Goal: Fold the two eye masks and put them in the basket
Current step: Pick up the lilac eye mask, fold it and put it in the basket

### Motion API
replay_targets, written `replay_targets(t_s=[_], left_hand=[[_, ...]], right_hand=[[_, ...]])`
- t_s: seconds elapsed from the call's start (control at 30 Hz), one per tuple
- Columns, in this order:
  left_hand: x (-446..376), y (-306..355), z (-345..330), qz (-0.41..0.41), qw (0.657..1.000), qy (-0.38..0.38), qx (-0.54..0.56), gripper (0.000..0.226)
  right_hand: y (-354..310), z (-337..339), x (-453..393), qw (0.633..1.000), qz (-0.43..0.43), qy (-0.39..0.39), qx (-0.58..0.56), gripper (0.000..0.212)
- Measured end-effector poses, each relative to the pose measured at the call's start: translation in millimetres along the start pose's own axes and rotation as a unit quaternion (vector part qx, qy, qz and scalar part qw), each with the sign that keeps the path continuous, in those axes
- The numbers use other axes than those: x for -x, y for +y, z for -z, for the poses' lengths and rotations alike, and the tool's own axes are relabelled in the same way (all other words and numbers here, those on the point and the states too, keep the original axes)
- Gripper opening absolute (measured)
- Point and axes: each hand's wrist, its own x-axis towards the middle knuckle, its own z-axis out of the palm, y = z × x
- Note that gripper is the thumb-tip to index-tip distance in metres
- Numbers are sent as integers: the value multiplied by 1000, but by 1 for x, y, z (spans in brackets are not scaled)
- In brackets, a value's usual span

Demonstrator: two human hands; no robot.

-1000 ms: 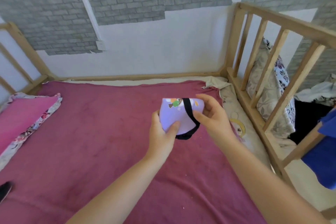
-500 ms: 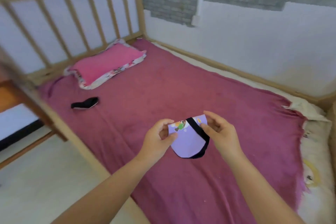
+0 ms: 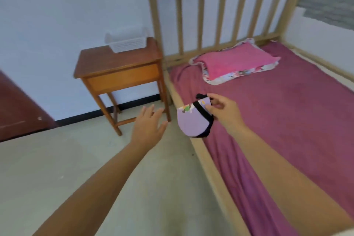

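right hand pinches mask — hanging down

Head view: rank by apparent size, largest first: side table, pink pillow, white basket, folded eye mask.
1. side table
2. pink pillow
3. white basket and folded eye mask: similar apparent size. The mask, held in the right hand, is much nearer the camera, so I won't rank them.

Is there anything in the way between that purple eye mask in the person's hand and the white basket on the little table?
Nothing visible blocks it. The folded eye mask hangs from the right hand by the bed's edge, the open left hand is off to the side, and the basket sits open-topped at the back of the wooden table.
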Motion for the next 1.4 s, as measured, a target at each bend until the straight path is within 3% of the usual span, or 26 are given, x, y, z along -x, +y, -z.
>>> replay_targets(t_s=[0.1,0.33,0.67,1.13,1.4], left_hand=[[-34,-72,30,27,995,26,-98,47],[-128,-189,63,136,976,40,-164,44],[-342,-298,74,212,968,38,-128,50],[-611,-456,71,213,971,23,-106,49],[-752,-534,47,169,983,-55,-53,51]], right_hand=[[-20,-74,-49,999,23,-31,-2,39],[-42,-198,-168,995,24,-99,-9,37],[-49,-315,-411,994,38,-94,-34,38],[-37,-471,-680,990,-66,-105,-71,39],[-22,-540,-801,983,-152,-78,-69,39]])
